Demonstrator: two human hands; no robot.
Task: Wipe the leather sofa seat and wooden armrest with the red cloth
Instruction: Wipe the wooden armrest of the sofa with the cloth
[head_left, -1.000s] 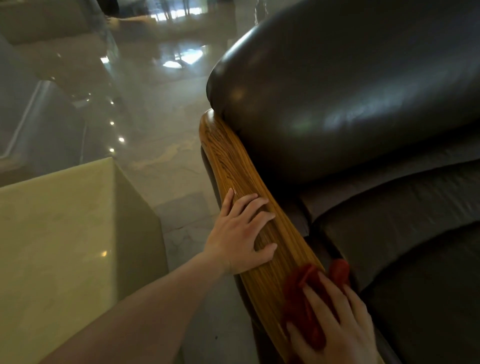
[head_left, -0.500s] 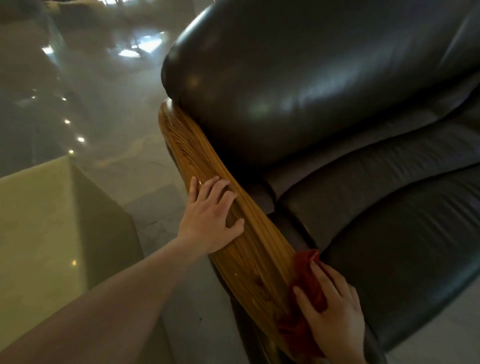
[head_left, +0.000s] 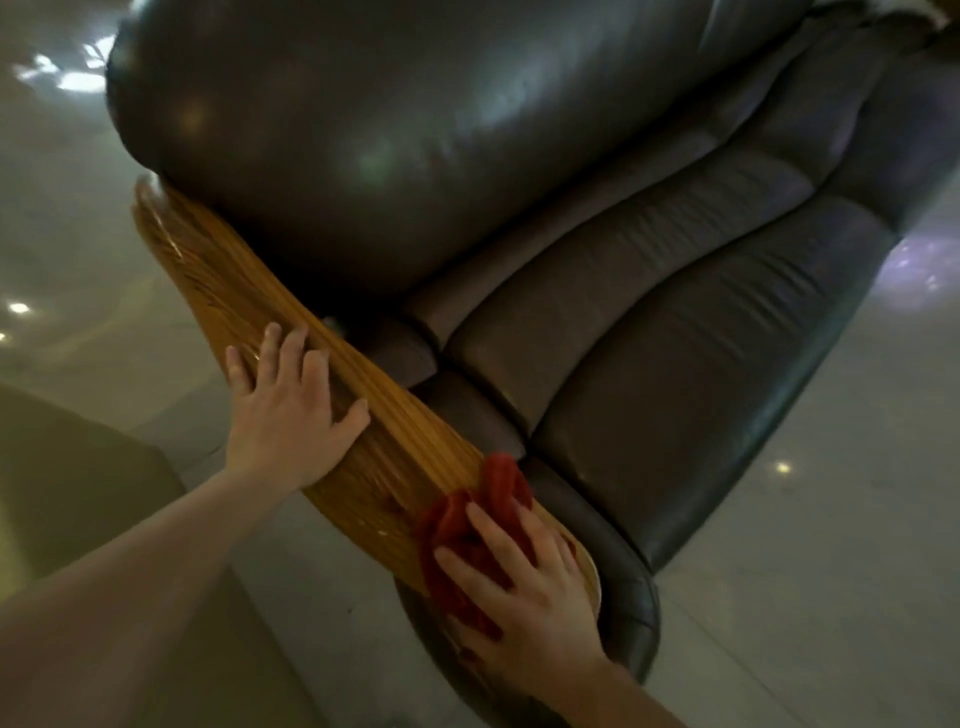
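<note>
1. Right hand (head_left: 524, 603): spread fingers (head_left: 493, 530) press the bunched red cloth (head_left: 467, 535) flat onto the wooden armrest (head_left: 332, 395), near its front end.
2. Left hand (head_left: 291, 410): flat and open, resting mid-armrest beside the leather sofa seat (head_left: 675, 364).

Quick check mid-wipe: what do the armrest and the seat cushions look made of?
Armrest: varnished wood by the look, streaky grain with glossy highlights. Seat cushions: dark leather or leather-like, soft sheen and fine creases; real or faux, cannot tell.
</note>
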